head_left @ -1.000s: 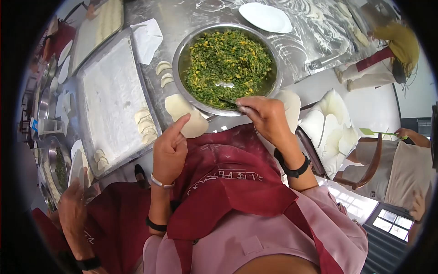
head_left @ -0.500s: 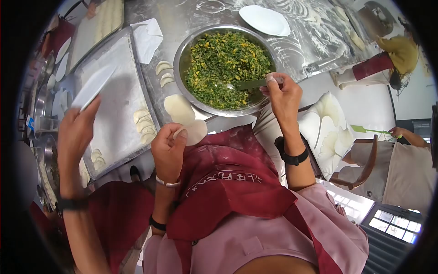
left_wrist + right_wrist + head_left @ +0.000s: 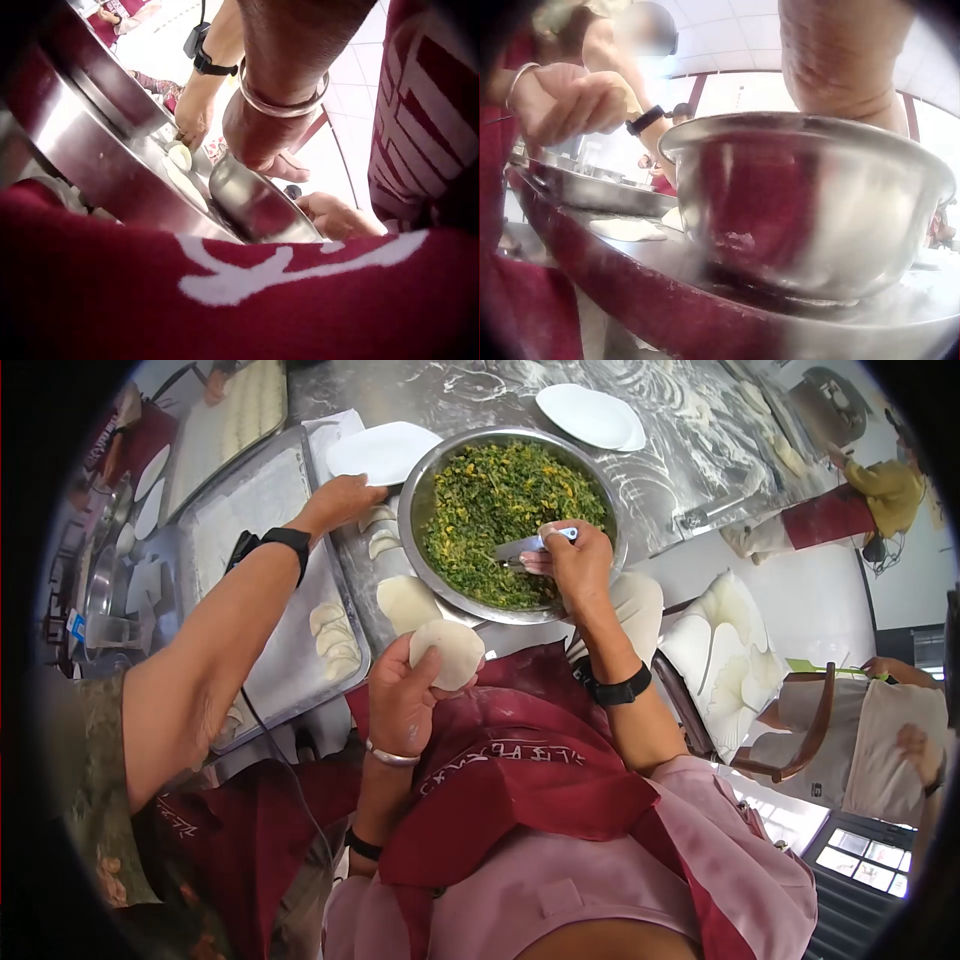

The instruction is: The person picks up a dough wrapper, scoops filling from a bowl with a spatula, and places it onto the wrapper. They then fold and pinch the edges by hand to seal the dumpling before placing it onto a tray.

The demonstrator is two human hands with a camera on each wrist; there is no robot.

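Observation:
My left hand (image 3: 402,695) holds a round dumpling wrapper (image 3: 450,653) with the thumb across its face, in front of the steel bowl (image 3: 408,540). Chopped green filling with yellow bits (image 3: 500,490) fills the bowl. Over its near right part, my right hand (image 3: 580,565) grips a flat metal spatula (image 3: 515,548), blade pointing left at the filling. Another wrapper (image 3: 403,600) lies on the table beside the bowl. In the right wrist view the bowl's steel wall (image 3: 802,210) hides the right fingers and the spatula.
From the left, another person's hand (image 3: 345,503) reaches across the tray (image 3: 262,570) to a white plate (image 3: 385,453). Folded dumplings (image 3: 333,640) lie on the tray, others (image 3: 380,532) beside the bowl. More plates (image 3: 590,417) stand behind the bowl. A cushioned chair (image 3: 725,655) is at right.
My left hand has picked up a wrapper and raised it. My right hand shifted right with the spatula, then back left over the filling. The other person brought a plate across the tray beside the bowl.

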